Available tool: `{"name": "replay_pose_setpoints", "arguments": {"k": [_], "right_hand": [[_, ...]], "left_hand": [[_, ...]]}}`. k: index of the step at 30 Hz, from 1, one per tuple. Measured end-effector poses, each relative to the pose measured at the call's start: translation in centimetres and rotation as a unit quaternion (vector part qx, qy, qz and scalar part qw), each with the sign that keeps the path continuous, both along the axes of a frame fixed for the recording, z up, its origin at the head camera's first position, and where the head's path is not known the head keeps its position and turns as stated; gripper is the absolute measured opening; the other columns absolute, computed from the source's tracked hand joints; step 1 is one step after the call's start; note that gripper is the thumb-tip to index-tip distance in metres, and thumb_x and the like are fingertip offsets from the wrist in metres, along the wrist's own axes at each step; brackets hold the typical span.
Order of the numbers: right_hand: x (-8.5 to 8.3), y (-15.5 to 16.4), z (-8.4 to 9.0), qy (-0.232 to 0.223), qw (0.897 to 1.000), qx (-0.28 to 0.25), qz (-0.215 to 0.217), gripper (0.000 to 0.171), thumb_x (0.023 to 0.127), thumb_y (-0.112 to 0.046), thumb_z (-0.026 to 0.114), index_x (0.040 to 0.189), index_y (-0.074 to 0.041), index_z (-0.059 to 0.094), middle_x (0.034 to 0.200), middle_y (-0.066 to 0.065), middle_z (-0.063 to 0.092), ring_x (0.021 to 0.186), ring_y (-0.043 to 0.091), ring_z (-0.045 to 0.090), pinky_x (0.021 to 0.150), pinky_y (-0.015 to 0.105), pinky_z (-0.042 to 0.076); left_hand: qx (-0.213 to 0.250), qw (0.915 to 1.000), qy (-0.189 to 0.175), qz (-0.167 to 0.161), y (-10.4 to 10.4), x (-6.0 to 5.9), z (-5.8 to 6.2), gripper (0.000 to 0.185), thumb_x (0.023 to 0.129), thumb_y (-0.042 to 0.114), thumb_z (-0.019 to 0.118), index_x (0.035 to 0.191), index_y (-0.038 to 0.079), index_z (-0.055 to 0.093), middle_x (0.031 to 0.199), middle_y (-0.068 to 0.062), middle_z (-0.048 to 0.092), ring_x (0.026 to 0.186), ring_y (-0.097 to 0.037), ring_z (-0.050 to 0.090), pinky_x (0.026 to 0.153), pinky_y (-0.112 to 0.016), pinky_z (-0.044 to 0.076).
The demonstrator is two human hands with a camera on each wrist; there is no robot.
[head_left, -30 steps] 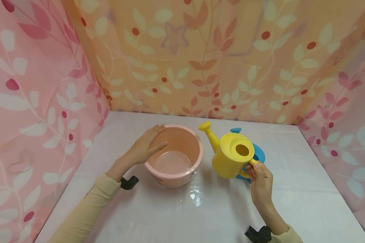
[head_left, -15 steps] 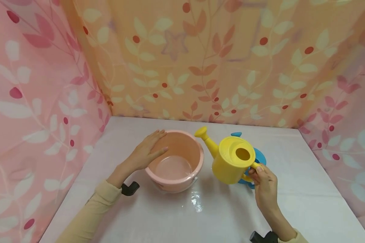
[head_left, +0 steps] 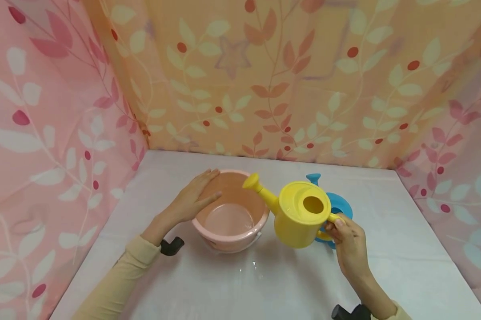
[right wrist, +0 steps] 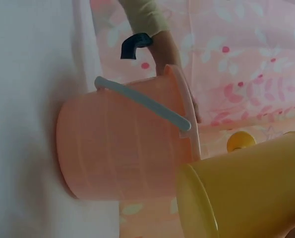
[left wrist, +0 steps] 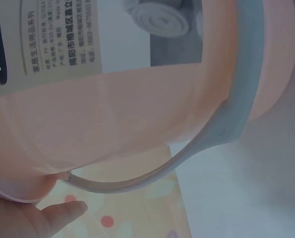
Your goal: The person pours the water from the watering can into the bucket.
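Observation:
A pink plastic bucket (head_left: 224, 243) stands upright on the table. My left hand (head_left: 190, 200) rests on its left rim with fingers extended, the thumb over the opening. From the left wrist, the hand (left wrist: 18, 220) shows at the rim beside the bucket's printed label (left wrist: 63, 44) and grey carrying handle (left wrist: 112, 187). My right hand (head_left: 349, 242) grips the handle of a yellow watering can (head_left: 294, 226), held up to the right of the bucket. The can's spout points left, and its rose (head_left: 250, 181) overlaps the bucket's opening. In the right wrist view the yellow can (right wrist: 251, 188) overlaps the bucket's rim.
Behind the yellow can stands a blue watering can (head_left: 342, 204), partly hidden. Small wet spots (head_left: 254, 266) glint on the white table (head_left: 404, 249) in front of the bucket. Floral cloth walls (head_left: 232, 89) close off the back and both sides.
The yellow watering can has moved left, bringing its spout over the bucket's rim. More of the blue can shows now. My left hand has stayed on the bucket.

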State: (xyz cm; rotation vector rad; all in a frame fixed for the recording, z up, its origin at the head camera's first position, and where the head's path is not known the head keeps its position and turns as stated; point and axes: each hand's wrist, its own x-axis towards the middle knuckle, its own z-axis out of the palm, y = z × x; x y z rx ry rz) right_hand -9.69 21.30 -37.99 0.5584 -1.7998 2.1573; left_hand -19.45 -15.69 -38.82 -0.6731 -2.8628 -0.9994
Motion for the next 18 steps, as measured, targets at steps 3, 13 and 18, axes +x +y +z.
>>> {"name": "replay_pose_setpoints", "arguments": {"k": [3, 13, 18], "right_hand": [[0.0, -0.1, 0.3, -0.002, 1.0, 0.017, -0.002, 0.033, 0.096, 0.003, 0.03, 0.083, -0.003, 0.059, 0.078, 0.0, 0.052, 0.078, 0.013, 0.048, 0.072, 0.018, 0.046], [0.0, -0.1, 1.0, -0.016, 0.998, 0.053, -0.013, 0.032, 0.095, 0.002, 0.035, 0.083, -0.007, 0.063, 0.076, -0.001, 0.054, 0.076, 0.011, 0.048, 0.067, 0.019, 0.046], [-0.1, 0.0, 1.5, -0.033, 0.996, 0.075, -0.027, 0.03, 0.096, 0.001, 0.038, 0.08, -0.007, 0.062, 0.075, -0.001, 0.054, 0.076, 0.011, 0.049, 0.068, 0.018, 0.046]], "left_hand": [[0.009, 0.9999, 0.007, -0.004, -0.1, -0.1, 0.0, 0.064, 0.094, 0.053, 0.042, 0.147, 0.022, 0.026, 0.153, 0.0, 0.023, 0.141, -0.024, 0.017, 0.11, -0.053, 0.02], [0.015, 0.9995, 0.022, -0.014, -0.2, -0.1, 0.1, 0.062, 0.096, 0.051, 0.038, 0.147, 0.02, 0.026, 0.152, -0.001, 0.026, 0.141, -0.025, 0.018, 0.111, -0.052, 0.02], [0.014, 0.9994, 0.025, -0.017, -0.1, -0.2, -0.1, 0.061, 0.096, 0.051, 0.038, 0.147, 0.02, 0.027, 0.152, 0.001, 0.027, 0.141, -0.023, 0.018, 0.112, -0.05, 0.019]]}}
